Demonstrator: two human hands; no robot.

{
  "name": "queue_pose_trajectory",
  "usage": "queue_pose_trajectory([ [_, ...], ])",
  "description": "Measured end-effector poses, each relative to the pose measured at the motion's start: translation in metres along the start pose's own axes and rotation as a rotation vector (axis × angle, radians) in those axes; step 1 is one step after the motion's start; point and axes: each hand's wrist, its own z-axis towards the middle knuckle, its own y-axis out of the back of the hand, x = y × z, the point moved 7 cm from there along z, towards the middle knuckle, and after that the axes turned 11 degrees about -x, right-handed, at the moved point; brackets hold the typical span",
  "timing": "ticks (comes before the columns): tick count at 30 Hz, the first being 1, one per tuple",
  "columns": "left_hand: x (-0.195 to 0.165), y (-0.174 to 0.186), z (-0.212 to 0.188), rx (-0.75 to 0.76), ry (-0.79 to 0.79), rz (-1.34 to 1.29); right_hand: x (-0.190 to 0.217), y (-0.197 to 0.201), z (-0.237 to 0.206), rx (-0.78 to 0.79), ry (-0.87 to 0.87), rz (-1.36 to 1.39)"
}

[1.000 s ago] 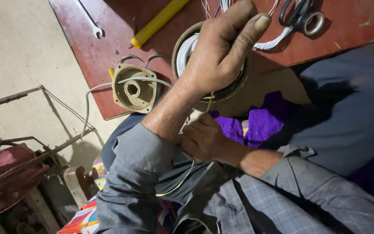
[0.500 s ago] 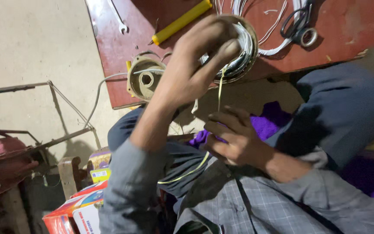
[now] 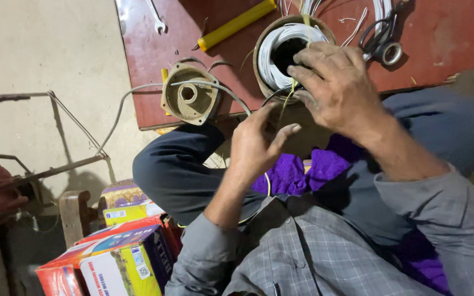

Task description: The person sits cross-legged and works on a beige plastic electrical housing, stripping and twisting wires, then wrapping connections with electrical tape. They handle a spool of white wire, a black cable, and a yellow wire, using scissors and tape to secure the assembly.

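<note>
Swapped hands: right hand (image 3: pixel 338 90) now grips winding (image 3: pixel 281 46), left hand (image 3: pixel 259 145) half-open.

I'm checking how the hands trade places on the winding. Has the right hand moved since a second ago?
Yes. The right hand was low by the purple cloth; now it is up on the round white coil winding at the red board.

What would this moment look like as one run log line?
right hand: on motor winding, fingers at thin wire | left hand: open, below winding | nearby: end cap, scissors, red table
</note>
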Motion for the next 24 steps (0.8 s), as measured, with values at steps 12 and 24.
queue_pose_trajectory([
  [12, 0.034, 0.011, 0.034, -0.145, -0.004, -0.099, -0.017, -0.029, -0.018, 0.004, -0.075, 0.04],
  [24, 0.035, 0.024, 0.015, -0.333, -0.069, 0.006, -0.001, -0.02, -0.009, 0.067, 0.037, -0.124],
])
